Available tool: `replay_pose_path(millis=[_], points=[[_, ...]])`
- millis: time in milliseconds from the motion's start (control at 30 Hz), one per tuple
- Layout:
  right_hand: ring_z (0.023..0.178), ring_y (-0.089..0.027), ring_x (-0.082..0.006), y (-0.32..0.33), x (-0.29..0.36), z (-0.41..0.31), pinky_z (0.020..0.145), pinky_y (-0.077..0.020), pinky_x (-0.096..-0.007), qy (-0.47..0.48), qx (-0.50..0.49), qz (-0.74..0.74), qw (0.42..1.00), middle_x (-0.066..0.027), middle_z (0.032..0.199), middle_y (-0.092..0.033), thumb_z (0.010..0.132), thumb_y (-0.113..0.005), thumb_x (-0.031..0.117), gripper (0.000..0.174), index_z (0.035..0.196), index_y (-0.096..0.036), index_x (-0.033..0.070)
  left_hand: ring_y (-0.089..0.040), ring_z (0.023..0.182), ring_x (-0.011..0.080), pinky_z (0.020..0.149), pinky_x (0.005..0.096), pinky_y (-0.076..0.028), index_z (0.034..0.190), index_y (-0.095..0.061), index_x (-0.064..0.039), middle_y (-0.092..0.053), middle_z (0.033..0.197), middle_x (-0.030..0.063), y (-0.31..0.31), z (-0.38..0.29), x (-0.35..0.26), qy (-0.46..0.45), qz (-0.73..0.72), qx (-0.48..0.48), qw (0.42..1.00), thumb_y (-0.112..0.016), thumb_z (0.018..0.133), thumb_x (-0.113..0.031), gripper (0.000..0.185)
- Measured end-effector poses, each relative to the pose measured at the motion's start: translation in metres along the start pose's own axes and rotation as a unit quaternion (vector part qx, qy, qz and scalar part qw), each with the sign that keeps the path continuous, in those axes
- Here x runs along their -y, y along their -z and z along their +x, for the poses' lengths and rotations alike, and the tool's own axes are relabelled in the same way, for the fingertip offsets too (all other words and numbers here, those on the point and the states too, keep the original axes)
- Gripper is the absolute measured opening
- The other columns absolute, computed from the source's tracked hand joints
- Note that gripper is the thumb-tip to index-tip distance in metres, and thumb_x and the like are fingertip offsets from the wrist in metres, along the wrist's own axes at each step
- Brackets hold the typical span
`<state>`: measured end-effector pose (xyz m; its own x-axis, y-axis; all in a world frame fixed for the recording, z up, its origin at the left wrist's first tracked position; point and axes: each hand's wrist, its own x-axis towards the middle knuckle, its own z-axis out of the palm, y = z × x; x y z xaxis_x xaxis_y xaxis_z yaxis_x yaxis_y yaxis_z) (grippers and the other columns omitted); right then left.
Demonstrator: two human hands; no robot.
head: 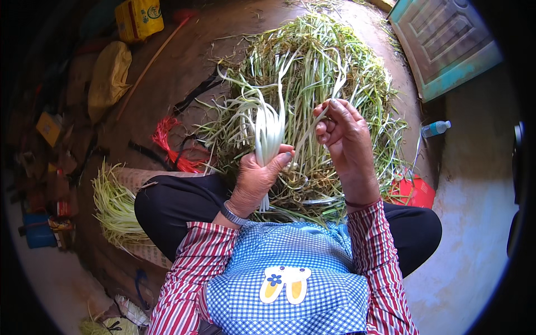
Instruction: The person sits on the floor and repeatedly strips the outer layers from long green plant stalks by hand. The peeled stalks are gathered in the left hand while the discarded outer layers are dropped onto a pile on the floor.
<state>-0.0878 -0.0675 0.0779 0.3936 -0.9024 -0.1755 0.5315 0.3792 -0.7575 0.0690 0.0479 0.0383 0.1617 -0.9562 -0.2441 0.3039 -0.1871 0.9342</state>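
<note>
My left hand (pixel 261 171) grips a bundle of pale, leafy vegetable stalks (pixel 268 130), whose thin tops fan up and to the left while the ends poke out below the palm. To its right, my right hand (pixel 343 130) is raised, pinching a single pale stalk (pixel 338 86) between thumb and fingers. Under and beyond both hands spreads a large heap of long green stalks (pixel 310 88) with brown, withered leaves. A smaller pile of yellowish-green stalks (pixel 115 205) lies on a printed sheet beside my bent knee at the left.
Red plastic twine (pixel 169 142) and black strips lie left of the heap. Farther left are a yellow sack (pixel 109 75), a yellow bag (pixel 140 19) and a long-handled tool (pixel 155 60). At the right are a plastic bottle (pixel 435 129), a red object (pixel 414 192) and a panelled door (pixel 448 42).
</note>
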Motion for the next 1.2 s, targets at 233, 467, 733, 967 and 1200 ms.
replay_pose_path(millis=[233,467,733,967,1200], points=[[0.064,-0.063,-0.0108,-0.007,-0.019,0.017,0.053,-0.0497,-0.0206,0.0,-0.019,-0.022,1.0,-0.0093,0.093,-0.067,0.098,-0.056,0.019,0.016,0.102,-0.058,0.004,-0.044,0.054,-0.0011,0.046,0.0156,-0.034,0.109,-0.063,-0.003,-0.069,0.095,0.0047,0.004,0.004,-0.003,0.02,0.012,-0.005,1.0,-0.063,0.095,-0.018,0.02],[0.059,-0.055,-0.0042,0.007,-0.048,-0.031,0.05,-0.0468,-0.0181,-0.142,0.175,-0.239,0.945,-0.0038,0.089,-0.063,0.097,-0.058,0.029,0.039,0.124,-0.055,0.001,-0.044,0.051,0.0008,0.045,0.0152,-0.034,0.098,-0.059,-0.005,-0.065,0.079,0.003,0.011,0.006,-0.016,0.051,-0.11,-0.001,0.993,-0.054,0.1,-0.023,0.019],[0.07,-0.061,-0.0121,0.01,-0.064,-0.078,0.063,-0.049,-0.0286,-0.043,0.248,-0.482,0.839,-0.006,0.077,-0.062,0.098,-0.056,0.022,0.022,0.105,-0.065,0.002,-0.041,0.049,0.0013,0.043,0.0169,-0.031,0.09,-0.056,-0.009,-0.059,0.07,-0.0012,0.02,0.011,-0.018,0.003,-0.199,-0.088,0.976,-0.055,0.099,-0.018,0.012],[0.06,-0.062,-0.036,0.066,-0.079,-0.137,0.054,-0.049,-0.046,-0.056,0.29,-0.73,0.617,-0.0172,0.065,-0.062,0.089,-0.057,0.02,0.019,0.079,-0.059,0.004,-0.04,0.049,0.0018,0.042,0.0186,-0.031,0.084,-0.056,-0.011,-0.058,0.069,-0.002,0.033,0.018,-0.018,-0.084,-0.17,-0.15,0.97,-0.054,0.099,-0.017,0.017],[0.082,-0.068,-0.0345,0.11,-0.103,-0.143,0.073,-0.0541,-0.0429,-0.335,0.315,-0.736,0.497,-0.0205,0.089,-0.069,0.086,-0.055,0.03,0.031,0.092,-0.072,0.005,-0.041,0.05,0.0021,0.043,0.0177,-0.032,0.086,-0.057,-0.011,-0.06,0.072,-0.001,0.036,0.015,-0.03,-0.089,-0.22,-0.145,0.961,-0.058,0.097,-0.02,0.014]])
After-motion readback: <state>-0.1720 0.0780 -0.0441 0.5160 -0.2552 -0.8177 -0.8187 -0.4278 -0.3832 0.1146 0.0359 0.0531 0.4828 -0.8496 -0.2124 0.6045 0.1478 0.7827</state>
